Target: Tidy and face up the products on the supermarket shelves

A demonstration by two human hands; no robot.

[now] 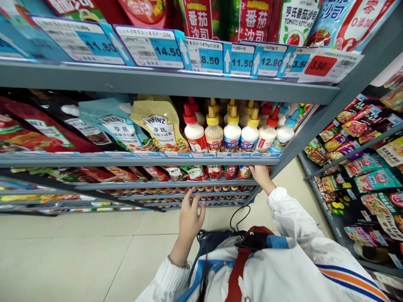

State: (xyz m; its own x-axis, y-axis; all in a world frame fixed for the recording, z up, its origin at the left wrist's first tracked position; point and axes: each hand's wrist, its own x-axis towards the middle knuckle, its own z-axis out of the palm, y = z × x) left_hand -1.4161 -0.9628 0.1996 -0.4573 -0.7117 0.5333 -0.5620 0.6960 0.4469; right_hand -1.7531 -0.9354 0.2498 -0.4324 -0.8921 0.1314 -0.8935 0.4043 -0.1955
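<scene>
My left hand [190, 214] is raised over the floor in front of the lower shelves, fingers apart and nothing in them. My right hand [262, 175] reaches to the right end of the shelf below the squeeze bottles, beside a bottle [244, 172] with a light label. Its fingertips are hidden at the shelf edge, so I cannot tell whether they grip anything. Above it stands a row of squeeze bottles, among them a white one with a yellow cap [248, 136] and one with a blue cap [286, 136]. Left of them lean a yellow Heinz pouch [160, 126] and a light blue Heinz pouch [116, 123].
Across the top shelf edge [163, 82] run price tags, with ketchup pouches [258, 19] above. A grey upright [355, 67] closes the rack at right. Another rack of packaged foods [362, 167] stands beyond it. A dark cord [241, 214] loops near my body over the tiled floor [78, 256].
</scene>
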